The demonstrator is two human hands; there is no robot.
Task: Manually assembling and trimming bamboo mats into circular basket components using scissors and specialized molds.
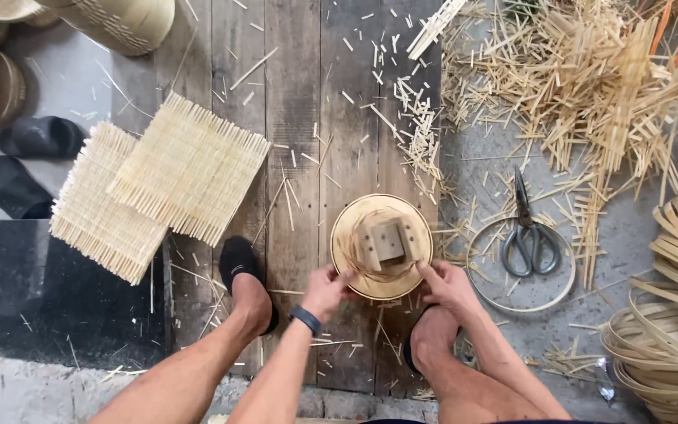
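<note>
A round wooden disc mould point(350, 222) with a square wooden block point(387, 241) on top lies on the plank floor between my feet. Thin bamboo strips curl around the block. My left hand point(327, 289), with a dark band on the wrist, grips the disc's near left rim. My right hand point(447, 284) presses on its near right rim, thumb on the edge. Two woven bamboo mats point(158, 180) lie overlapped to the left.
Scissors point(529, 234) lie inside a thin bamboo hoop point(565, 290) to the right. Cut bamboo splinters point(582, 86) pile up at the top right. Coiled bamboo strips point(668, 330) sit at the right edge. Black sandals point(29, 161) and stacked baskets point(127, 23) are on the left.
</note>
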